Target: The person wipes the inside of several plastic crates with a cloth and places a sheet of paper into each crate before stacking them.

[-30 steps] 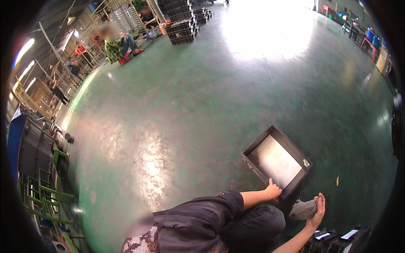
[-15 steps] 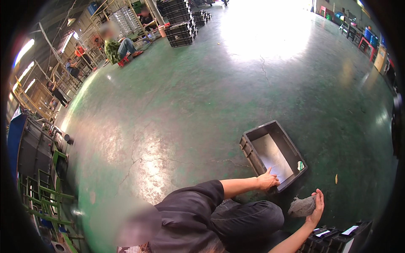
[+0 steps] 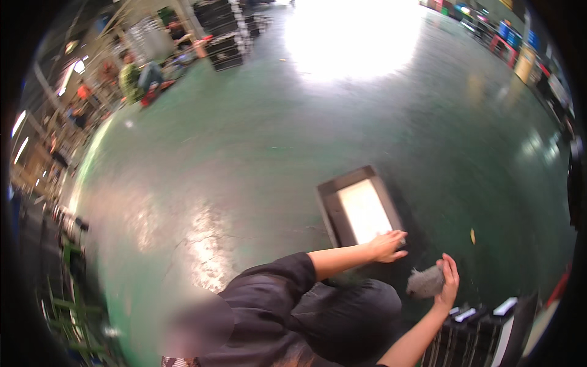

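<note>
A dark grey plastic crate [image 3: 328,211] sits on the green floor in front of me, with a pale, bright bottom [image 3: 362,211]. My left hand [image 3: 386,246] is at its near end, fingers over the rim by the right corner. Motion blur softens the fingers, and the hand and forearm cover much of that near rim. To the right of the crate, my right hand [image 3: 450,282] holds a bunched grey cloth [image 3: 426,282] above the floor, its fingers curved around the cloth's right side. My bent knee [image 3: 367,312] is just below the crate.
Stacked black crates [image 3: 471,336] with white labels stand close at my lower right. A small yellow leaf [image 3: 472,237] lies on the floor. Green metal frames [image 3: 76,306] line the left. Far off, a seated person [image 3: 137,79] is near more stacked black crates [image 3: 223,46].
The whole view has shifted and blurred. My left hand has moved from inside the crate to its near right rim, and the crate has turned slightly. The cloth stays in my right hand.
</note>
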Demonstrator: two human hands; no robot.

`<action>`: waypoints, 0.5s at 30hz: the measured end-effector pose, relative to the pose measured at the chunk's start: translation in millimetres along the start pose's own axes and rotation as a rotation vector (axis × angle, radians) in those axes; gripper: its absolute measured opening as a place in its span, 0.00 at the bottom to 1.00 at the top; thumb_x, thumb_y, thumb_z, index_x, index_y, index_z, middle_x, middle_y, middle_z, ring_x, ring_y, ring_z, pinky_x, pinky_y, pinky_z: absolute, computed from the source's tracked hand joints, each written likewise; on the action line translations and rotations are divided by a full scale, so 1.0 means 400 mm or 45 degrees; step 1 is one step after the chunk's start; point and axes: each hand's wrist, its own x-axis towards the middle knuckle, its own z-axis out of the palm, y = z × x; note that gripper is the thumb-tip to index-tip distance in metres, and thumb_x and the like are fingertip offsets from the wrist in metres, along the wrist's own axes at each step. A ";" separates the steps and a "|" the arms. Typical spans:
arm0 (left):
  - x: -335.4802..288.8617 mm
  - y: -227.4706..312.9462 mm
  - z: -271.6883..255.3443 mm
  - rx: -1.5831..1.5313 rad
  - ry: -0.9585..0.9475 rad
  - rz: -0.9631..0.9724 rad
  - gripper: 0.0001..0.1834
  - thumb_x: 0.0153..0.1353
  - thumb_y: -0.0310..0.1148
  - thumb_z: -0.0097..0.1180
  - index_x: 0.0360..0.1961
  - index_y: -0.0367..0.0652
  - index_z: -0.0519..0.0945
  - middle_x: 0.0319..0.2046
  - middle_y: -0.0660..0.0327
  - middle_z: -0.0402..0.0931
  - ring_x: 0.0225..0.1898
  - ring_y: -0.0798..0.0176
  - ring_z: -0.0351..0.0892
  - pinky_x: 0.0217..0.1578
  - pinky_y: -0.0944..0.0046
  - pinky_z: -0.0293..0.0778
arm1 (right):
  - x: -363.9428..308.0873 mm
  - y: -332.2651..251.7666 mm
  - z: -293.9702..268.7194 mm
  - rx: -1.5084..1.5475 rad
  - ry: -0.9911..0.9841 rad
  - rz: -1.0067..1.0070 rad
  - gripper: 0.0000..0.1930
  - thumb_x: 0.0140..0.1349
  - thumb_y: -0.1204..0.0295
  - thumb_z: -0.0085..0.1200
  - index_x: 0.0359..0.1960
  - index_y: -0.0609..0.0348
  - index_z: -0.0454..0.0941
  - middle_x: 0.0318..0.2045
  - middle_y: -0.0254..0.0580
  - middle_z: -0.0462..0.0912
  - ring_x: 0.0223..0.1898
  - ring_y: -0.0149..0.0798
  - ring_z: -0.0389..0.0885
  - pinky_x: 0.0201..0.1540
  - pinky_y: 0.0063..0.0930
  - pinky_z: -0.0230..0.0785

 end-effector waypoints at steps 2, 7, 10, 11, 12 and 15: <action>-0.060 -0.066 0.122 0.122 -0.241 -0.071 0.46 0.56 0.50 0.53 0.67 0.44 0.43 0.65 0.48 0.50 0.59 0.42 0.61 0.47 0.29 0.62 | -0.004 -0.018 0.018 -0.023 -0.002 -0.015 0.16 0.58 0.71 0.54 0.47 0.63 0.74 0.35 0.38 0.78 0.38 0.29 0.74 0.45 0.22 0.64; -0.109 -0.160 0.174 0.171 -0.305 -0.163 0.44 0.55 0.30 0.48 0.67 0.45 0.37 0.53 0.40 0.65 0.37 0.37 0.77 0.37 0.41 0.72 | -0.004 -0.048 0.035 -0.108 -0.005 -0.009 0.14 0.58 0.70 0.54 0.44 0.64 0.75 0.34 0.38 0.78 0.39 0.28 0.75 0.46 0.21 0.63; -0.069 -0.185 0.138 0.173 -0.275 -0.107 0.44 0.53 0.30 0.48 0.67 0.43 0.39 0.39 0.37 0.75 0.33 0.37 0.76 0.35 0.43 0.71 | 0.005 -0.046 0.033 -0.287 0.016 -0.132 0.15 0.56 0.71 0.57 0.43 0.64 0.76 0.33 0.36 0.79 0.38 0.28 0.75 0.44 0.22 0.65; -0.050 -0.144 0.085 0.128 -0.265 -0.129 0.41 0.52 0.34 0.52 0.65 0.41 0.47 0.40 0.38 0.74 0.37 0.36 0.75 0.40 0.45 0.71 | 0.011 -0.039 0.011 -0.419 0.043 -0.178 0.17 0.52 0.73 0.59 0.45 0.63 0.76 0.34 0.35 0.79 0.38 0.28 0.76 0.44 0.23 0.65; -0.035 -0.099 0.003 0.090 -0.252 -0.166 0.38 0.52 0.37 0.56 0.62 0.38 0.54 0.42 0.39 0.73 0.42 0.36 0.74 0.45 0.48 0.70 | 0.010 -0.049 0.015 -0.543 0.032 -0.258 0.22 0.50 0.72 0.60 0.48 0.62 0.74 0.35 0.37 0.79 0.38 0.29 0.76 0.45 0.25 0.65; -0.023 -0.067 -0.244 -0.309 -0.210 0.106 0.37 0.52 0.31 0.60 0.61 0.35 0.59 0.51 0.46 0.70 0.55 0.52 0.66 0.57 0.60 0.60 | 0.033 -0.080 0.045 -0.850 0.039 -0.327 0.31 0.46 0.66 0.64 0.55 0.55 0.69 0.31 0.39 0.77 0.36 0.32 0.76 0.47 0.29 0.65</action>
